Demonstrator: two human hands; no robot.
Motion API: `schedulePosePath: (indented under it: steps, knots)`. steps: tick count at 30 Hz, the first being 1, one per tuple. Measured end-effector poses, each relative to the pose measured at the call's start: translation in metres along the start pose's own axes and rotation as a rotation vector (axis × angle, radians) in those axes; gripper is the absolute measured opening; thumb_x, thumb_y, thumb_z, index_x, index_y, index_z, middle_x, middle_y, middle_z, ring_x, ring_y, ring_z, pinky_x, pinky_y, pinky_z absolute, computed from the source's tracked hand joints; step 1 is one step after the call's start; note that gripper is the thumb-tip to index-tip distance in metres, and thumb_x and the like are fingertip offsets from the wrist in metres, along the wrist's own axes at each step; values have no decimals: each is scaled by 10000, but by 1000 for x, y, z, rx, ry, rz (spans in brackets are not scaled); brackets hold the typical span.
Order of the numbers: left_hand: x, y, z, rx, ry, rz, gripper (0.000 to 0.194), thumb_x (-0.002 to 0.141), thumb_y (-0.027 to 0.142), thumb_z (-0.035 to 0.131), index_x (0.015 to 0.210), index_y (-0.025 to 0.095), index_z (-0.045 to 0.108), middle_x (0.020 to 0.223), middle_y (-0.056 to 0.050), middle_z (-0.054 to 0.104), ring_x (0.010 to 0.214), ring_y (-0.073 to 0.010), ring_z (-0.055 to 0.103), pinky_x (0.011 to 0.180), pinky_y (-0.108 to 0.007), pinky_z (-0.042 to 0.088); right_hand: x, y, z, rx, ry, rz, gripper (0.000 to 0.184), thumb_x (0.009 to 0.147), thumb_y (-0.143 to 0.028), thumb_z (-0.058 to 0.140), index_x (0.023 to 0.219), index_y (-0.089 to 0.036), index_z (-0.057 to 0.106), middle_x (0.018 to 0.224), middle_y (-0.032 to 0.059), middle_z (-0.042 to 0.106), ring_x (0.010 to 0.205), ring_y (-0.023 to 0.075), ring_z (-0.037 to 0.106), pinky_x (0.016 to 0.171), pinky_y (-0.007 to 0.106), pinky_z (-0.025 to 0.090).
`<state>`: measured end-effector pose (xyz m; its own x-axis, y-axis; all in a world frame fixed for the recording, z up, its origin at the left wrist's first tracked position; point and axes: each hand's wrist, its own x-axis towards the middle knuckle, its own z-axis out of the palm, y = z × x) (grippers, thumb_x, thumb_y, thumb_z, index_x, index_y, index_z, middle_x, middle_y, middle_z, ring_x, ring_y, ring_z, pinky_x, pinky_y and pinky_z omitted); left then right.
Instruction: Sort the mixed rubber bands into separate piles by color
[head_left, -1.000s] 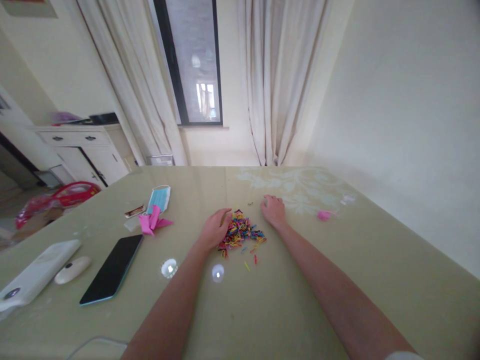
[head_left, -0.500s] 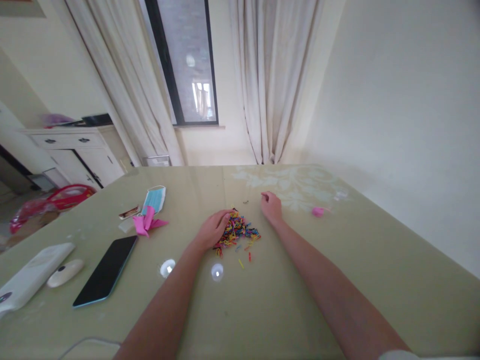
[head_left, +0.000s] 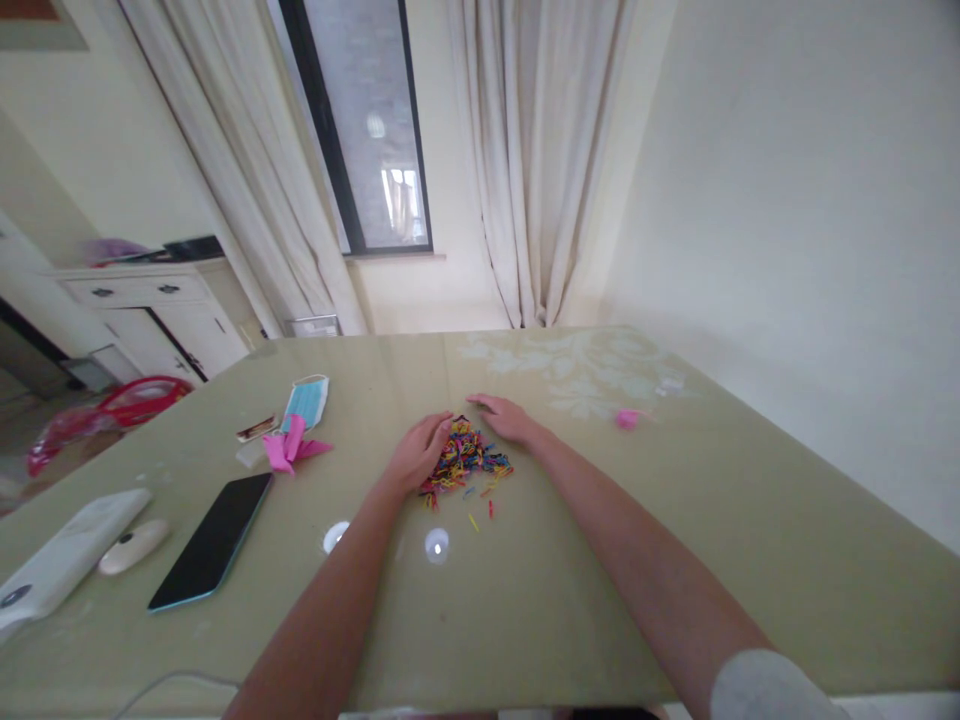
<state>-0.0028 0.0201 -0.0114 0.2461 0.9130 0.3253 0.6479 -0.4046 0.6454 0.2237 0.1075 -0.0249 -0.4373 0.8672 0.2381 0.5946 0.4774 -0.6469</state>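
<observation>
A heap of small multicoloured rubber bands lies on the glossy table. My left hand rests along the heap's left side, fingers stretched out and touching its edge. On the far right side of the pile, my right hand lies low over the table with its fingers extended toward the left hand. Nothing shows in its grasp. A red band and a yellow band lie loose in front of the heap.
On the left are a black-screened phone, a white device, an oval white case, a pink folded piece and a blue face mask. A small pink item lies to the right. A wall borders the right side.
My right hand has moved left to the far edge of the heap, and its curled fingers have straightened. My left hand stays beside the pile. The view has shifted slightly.
</observation>
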Motion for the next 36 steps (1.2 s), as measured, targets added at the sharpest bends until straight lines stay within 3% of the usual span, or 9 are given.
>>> schedulePosePath:
  steps: [7,11,15,19,26,30,34,36]
  knots:
    - [1,-2,-3,0,44,-51,727,1045,653,240,1370,164,670,1428,-138,684,1398,-286,580,1222,-491,395,-10,-16,15,121,23,-63,495,933,-80,458,1351,-208,690,1269,42,779,1216,166,705,1117,362,502]
    - [2,-8,0,31,71,-113,784,1038,683,181,1426,173,633,1509,-159,616,1477,-314,498,1250,-545,329,-10,-19,19,109,122,-14,546,910,-82,485,1421,-194,643,1456,87,668,1371,218,601,1205,430,411]
    - [5,-13,3,54,39,-124,746,1030,700,220,1361,219,684,1382,-128,717,1365,-316,609,1188,-540,412,0,-19,20,91,64,-1,464,901,-149,560,1326,-234,726,1408,75,703,1340,277,623,1208,489,396]
    - [6,-15,3,53,24,-113,692,1032,686,265,1333,233,694,1318,-102,751,1291,-303,653,1141,-496,458,0,-22,18,143,-40,-64,455,899,-136,504,1249,-256,769,1320,24,755,1270,226,664,1169,417,445]
    - [10,-14,-1,5,15,-65,740,1006,674,270,1089,152,787,1118,-126,808,1109,-305,720,1041,-446,527,-27,-39,21,284,-85,-149,438,832,-115,508,1140,-206,807,1181,47,803,1143,235,713,1116,419,492]
    - [5,-8,-5,-33,-5,-34,759,1003,673,255,1019,144,798,1038,-130,816,1013,-309,737,990,-454,552,-51,-49,19,363,-25,-170,466,865,-119,489,1231,-203,766,1245,65,777,1173,235,704,1099,428,509]
    - [-8,0,-7,-73,-63,23,679,1004,668,340,1179,165,761,1191,-121,788,1139,-305,706,1067,-456,518,-79,-50,8,393,25,-197,440,941,-342,659,1365,-224,683,1436,99,669,1372,274,586,1200,480,404]
    - [-16,4,-8,-88,-120,56,665,985,669,433,1366,177,667,1380,-126,710,1270,-303,651,1137,-460,473,-91,-48,2,334,0,-251,732,815,-499,835,1457,-232,609,1546,133,569,1482,323,468,1245,522,327]
